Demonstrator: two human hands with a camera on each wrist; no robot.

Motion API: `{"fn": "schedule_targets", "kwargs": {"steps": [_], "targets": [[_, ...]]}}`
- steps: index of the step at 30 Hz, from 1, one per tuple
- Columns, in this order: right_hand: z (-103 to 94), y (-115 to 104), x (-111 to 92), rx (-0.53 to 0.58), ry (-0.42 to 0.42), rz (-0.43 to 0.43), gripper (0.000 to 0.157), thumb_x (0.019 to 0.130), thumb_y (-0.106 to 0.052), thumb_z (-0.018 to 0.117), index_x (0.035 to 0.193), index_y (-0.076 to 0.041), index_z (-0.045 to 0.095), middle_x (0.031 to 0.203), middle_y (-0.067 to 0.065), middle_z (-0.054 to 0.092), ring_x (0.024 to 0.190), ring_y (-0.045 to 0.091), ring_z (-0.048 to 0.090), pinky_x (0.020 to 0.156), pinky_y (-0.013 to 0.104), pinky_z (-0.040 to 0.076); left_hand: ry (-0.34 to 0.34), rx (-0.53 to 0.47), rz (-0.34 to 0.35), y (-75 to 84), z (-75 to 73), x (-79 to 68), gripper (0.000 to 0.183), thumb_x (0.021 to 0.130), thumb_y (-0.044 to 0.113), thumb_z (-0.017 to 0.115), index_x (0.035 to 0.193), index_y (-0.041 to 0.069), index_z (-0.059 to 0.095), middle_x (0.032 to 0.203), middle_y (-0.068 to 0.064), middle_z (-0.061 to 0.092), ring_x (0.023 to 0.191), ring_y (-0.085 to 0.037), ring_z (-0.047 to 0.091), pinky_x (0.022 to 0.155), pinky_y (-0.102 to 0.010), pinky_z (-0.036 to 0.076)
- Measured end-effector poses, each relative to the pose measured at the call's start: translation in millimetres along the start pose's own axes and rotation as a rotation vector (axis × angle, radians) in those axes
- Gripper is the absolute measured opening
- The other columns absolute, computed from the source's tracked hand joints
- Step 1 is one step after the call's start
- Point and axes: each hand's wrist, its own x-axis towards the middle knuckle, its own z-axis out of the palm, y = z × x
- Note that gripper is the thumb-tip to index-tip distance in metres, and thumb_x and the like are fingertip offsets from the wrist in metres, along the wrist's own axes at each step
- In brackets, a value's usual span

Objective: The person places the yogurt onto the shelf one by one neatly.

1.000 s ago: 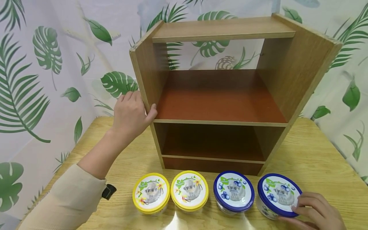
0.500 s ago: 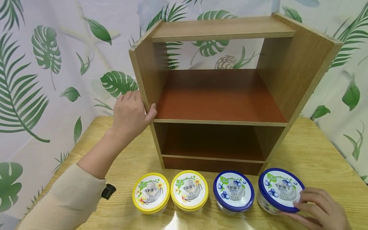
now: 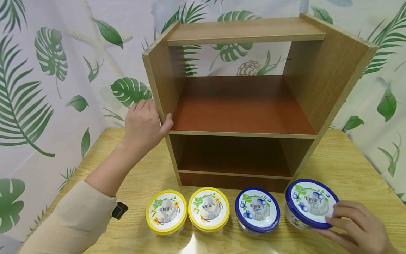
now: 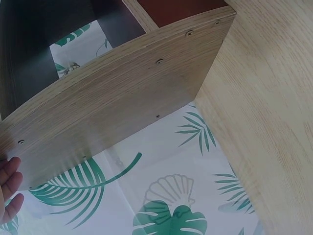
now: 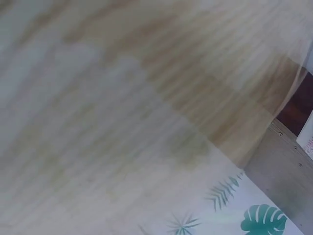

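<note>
My left hand grips the left side panel of a wooden shelf unit, the thumb over its front edge. In the left wrist view, the fingers lie against the panel's outer face. At the lower right, my right hand holds a round tub with a blue lid by its right side, fingers on the lid's rim and thumb lower down. That tub is slightly tilted. To its left stand another blue-lidded tub and two yellow-lidded tubs, in a row.
The shelf unit stands on a wooden table just behind the tubs. Its middle board is reddish brown, and a lower compartment lies beneath. Leaf-patterned cloth hangs behind and at both sides.
My right hand has moved the rightmost blue-lidded tub away from me and slightly right, towards the shelf's front right corner. The left hand and the other tubs have stayed put.
</note>
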Motion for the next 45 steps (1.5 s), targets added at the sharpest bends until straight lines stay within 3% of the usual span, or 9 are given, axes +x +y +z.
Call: {"fn": "schedule_targets", "kwargs": {"steps": [8,17,32,45], "targets": [[-1.2,3.7,10.2,0.015,0.024,-0.024,0.057,0.089,-0.047,0.057,0.054,-0.001,0.060,0.058,0.016,0.056,0.088,0.006,0.052,0.099,0.010,0.033,-0.022,-0.004,-0.013,-0.8,-0.5,-1.2,0.035,0.084,0.027,0.058,0.074,-0.006,0.052,0.066,-0.021,0.057,0.070,-0.039,0.058,0.066,-0.047,0.047],[-1.6,2.0,35.2,0.028,0.054,-0.083,0.058,0.091,-0.044,0.055,0.054,0.000,0.057,0.058,0.018,0.053,0.084,0.009,0.053,0.099,0.011,0.033,-0.024,-0.018,-0.026,-0.1,-1.7,-1.5,0.035,0.083,0.027,0.057,0.074,-0.006,0.052,0.068,-0.021,0.057,0.070,-0.039,0.057,0.066,-0.047,0.045],[2.3,-4.4,62.1,0.068,0.104,-0.091,0.052,0.090,-0.041,0.057,0.058,0.001,0.057,0.061,0.016,0.052,0.089,0.009,0.053,0.098,0.012,0.035,-0.008,-0.020,-0.015,-0.6,-0.5,-1.5,0.035,0.083,0.027,0.057,0.072,-0.006,0.051,0.064,-0.020,0.055,0.067,-0.038,0.056,0.061,-0.044,0.043],[20.1,-9.6,89.2,0.154,0.205,-0.178,0.045,0.087,-0.036,0.064,0.059,-0.001,0.059,0.060,0.014,0.056,0.074,0.017,0.055,0.096,0.016,0.040,-0.003,-0.008,0.001,0.1,-0.3,0.0,0.035,0.084,0.027,0.056,0.073,-0.006,0.052,0.064,-0.019,0.055,0.069,-0.037,0.057,0.063,-0.044,0.044]]}}
